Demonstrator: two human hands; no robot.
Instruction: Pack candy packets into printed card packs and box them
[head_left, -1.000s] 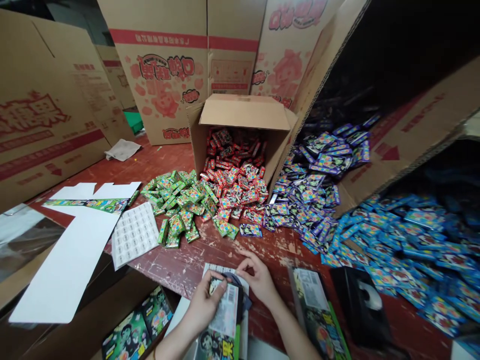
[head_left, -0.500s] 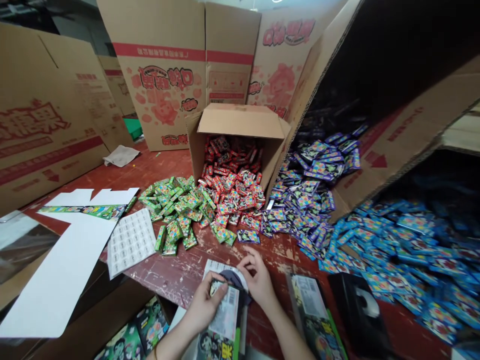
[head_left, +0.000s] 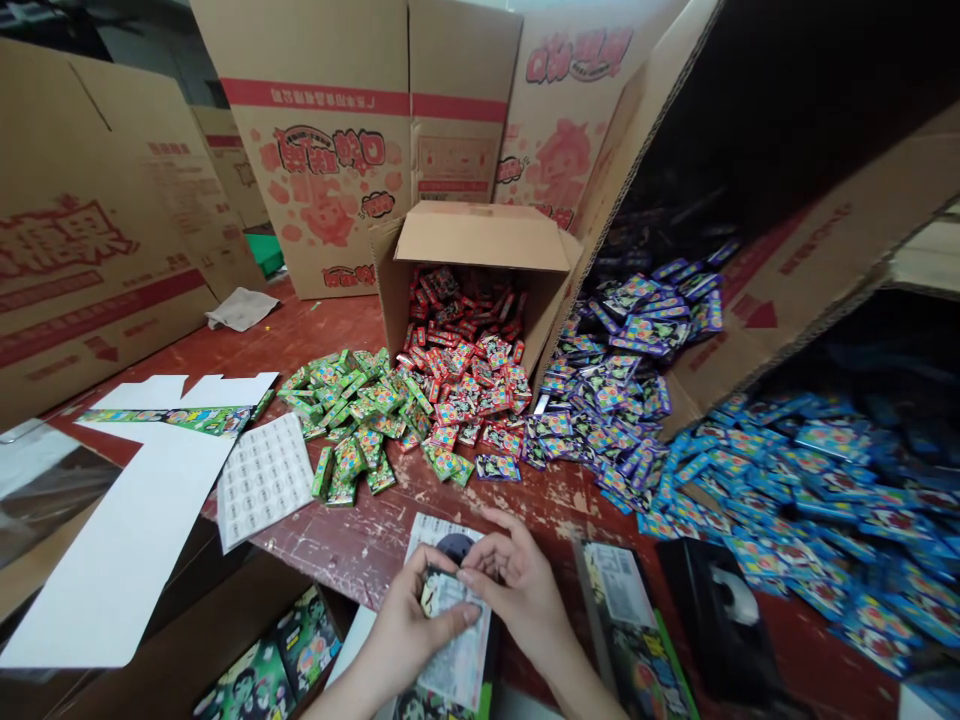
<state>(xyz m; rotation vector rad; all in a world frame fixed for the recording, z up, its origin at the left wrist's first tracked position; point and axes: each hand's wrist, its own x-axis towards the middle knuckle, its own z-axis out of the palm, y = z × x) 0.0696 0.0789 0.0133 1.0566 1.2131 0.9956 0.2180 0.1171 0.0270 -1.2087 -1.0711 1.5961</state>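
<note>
My left hand [head_left: 427, 620] grips a dark printed candy box [head_left: 489, 690] with a pale barcode label [head_left: 459, 655], its thumb lying across the label. At the box's top edge, my right hand [head_left: 517, 585] has its thumb and forefinger pinched together, right by my left fingertips. Whatever is between them is too small to make out. Just behind the fingers shows a dark round piece [head_left: 456, 546], partly hidden. A white printed sheet [head_left: 424, 530] lies under it on the red table [head_left: 352, 545]. Another similar candy box [head_left: 637, 640] lies to the right of my right hand.
Green [head_left: 367, 405], red [head_left: 472, 375], purple [head_left: 600, 400] and blue candy packets [head_left: 810, 490] are heaped ahead and right. A black tape dispenser [head_left: 712, 610] stands at right. A sticker sheet [head_left: 266, 475] and white card blank [head_left: 127, 550] lie left. Cardboard boxes [head_left: 322, 130] stand behind.
My right hand has moved left and down from the round piece to the box's top edge, its fingertips now by my left hand's. My left thumb has shifted right across the label.
</note>
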